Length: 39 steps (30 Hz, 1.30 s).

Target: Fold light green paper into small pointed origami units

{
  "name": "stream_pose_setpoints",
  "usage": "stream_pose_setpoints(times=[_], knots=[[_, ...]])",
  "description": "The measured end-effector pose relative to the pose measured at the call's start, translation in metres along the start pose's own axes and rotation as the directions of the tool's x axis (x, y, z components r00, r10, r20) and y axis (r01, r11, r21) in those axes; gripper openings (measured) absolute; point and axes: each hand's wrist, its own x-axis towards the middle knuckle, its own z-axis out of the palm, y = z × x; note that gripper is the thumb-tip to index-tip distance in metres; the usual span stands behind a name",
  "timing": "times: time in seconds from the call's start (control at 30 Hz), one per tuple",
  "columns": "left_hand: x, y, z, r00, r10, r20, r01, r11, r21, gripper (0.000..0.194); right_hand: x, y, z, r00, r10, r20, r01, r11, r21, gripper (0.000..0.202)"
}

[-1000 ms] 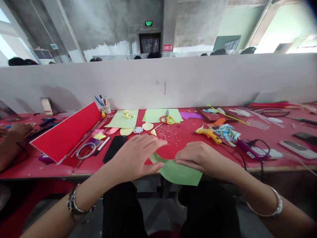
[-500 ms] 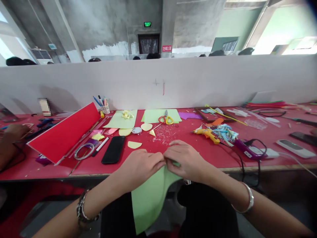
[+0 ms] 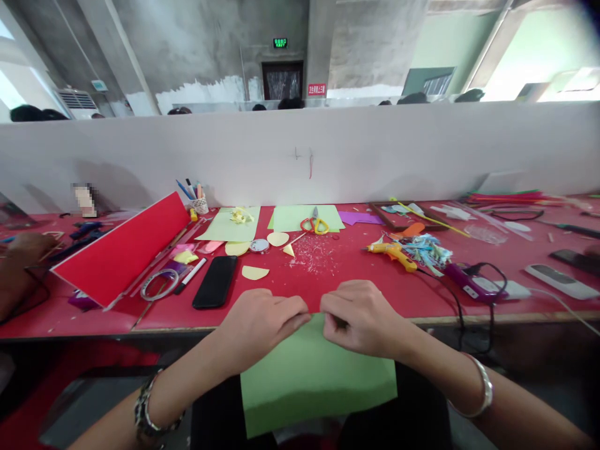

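A sheet of light green paper (image 3: pixel 319 375) hangs over my lap, just below the table's front edge. My left hand (image 3: pixel 265 322) pinches its upper edge left of the middle. Close beside it, my right hand (image 3: pixel 363 319) grips the same edge, fingers curled, with a small gap between the two hands. Beyond them on the table lie a half-round piece of pale yellow paper (image 3: pixel 255 272), a small yellow paper cone (image 3: pixel 289 250) and a pair of scissors (image 3: pixel 315 224) with red and yellow handles, resting on green sheets (image 3: pixel 285 217).
A black phone (image 3: pixel 214 282) lies left of my hands, near a roll of clear tape (image 3: pixel 159 285) and a leaning red board (image 3: pixel 126 250). To the right are a yellow glue gun (image 3: pixel 392 255), coloured paper scraps (image 3: pixel 426 251) and a purple power strip (image 3: pixel 473 284). A co-worker's hand (image 3: pixel 28 250) shows far left.
The green sheet, curled and hanging narrow before, is now spread out wide across my lap. My hands have moved slightly apart along its edge, and the right hand's fingers have curled in.
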Motion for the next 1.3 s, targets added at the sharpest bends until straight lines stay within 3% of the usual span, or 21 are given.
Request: stream_pose_setpoints(times=[0.17,0.3,0.4,0.47,0.5,0.57,0.63,0.73,0.87,1.0,1.1,1.2,1.3], knots=[[-0.014,-0.019,-0.004,0.988,-0.126,0.09,0.137,0.983,-0.125,0.036,-0.018,0.021,-0.005,0.998,0.045,0.032,-0.041,0.992,-0.122,0.015],[-0.026,-0.033,-0.008,0.981,-0.166,0.104,0.174,0.983,-0.066,0.036,-0.04,0.052,-0.009,0.988,0.151,0.042,-0.135,0.957,-0.257,0.018],[-0.028,-0.034,-0.01,0.988,-0.132,0.078,0.129,0.991,0.043,0.037,-0.045,0.062,-0.013,0.961,0.269,-0.06,-0.274,0.918,-0.287,0.019],[-0.026,-0.031,-0.009,0.997,-0.05,0.066,0.042,0.993,0.107,0.039,-0.037,0.055,-0.015,0.963,0.254,-0.09,-0.267,0.947,-0.181,0.018],[-0.024,-0.029,-0.009,0.998,-0.012,0.058,0.004,0.992,0.127,0.039,-0.031,0.047,-0.015,0.977,0.204,-0.064,-0.211,0.969,-0.131,0.016],[-0.02,-0.026,-0.008,0.998,0.03,0.05,-0.036,0.99,0.133,0.039,-0.016,0.031,-0.013,0.987,0.089,0.132,-0.083,0.995,-0.053,0.018],[-0.018,-0.025,-0.009,0.997,0.037,0.068,-0.044,0.992,0.114,0.037,-0.004,0.018,-0.011,0.946,0.035,0.324,-0.043,0.999,0.019,0.02],[-0.015,-0.023,-0.008,0.994,0.031,0.109,-0.044,0.991,0.123,0.031,0.006,0.009,-0.005,0.863,0.085,0.498,-0.119,0.992,0.037,0.027],[-0.008,-0.013,0.0,0.995,0.07,0.076,-0.085,0.974,0.208,0.02,0.011,0.006,0.001,0.847,0.109,0.52,-0.157,0.986,0.048,0.025],[0.002,-0.003,0.011,0.982,0.159,-0.1,-0.125,0.951,0.282,0.022,0.014,0.001,0.004,0.83,0.152,0.536,-0.223,0.973,0.068,0.026],[0.004,-0.001,0.015,0.955,0.219,-0.202,-0.142,0.931,0.337,0.023,0.014,0.001,0.002,0.832,0.117,0.542,-0.243,0.956,0.166,0.029],[-0.003,-0.009,0.014,0.952,0.232,-0.198,-0.15,0.921,0.359,0.021,0.01,0.008,-0.004,0.84,0.055,0.539,-0.243,0.928,0.284,0.033],[-0.019,-0.032,0.007,0.968,0.176,-0.179,-0.096,0.917,0.387,0.021,-0.001,0.022,-0.013,0.84,0.065,0.539,-0.287,0.896,0.338,0.036]])
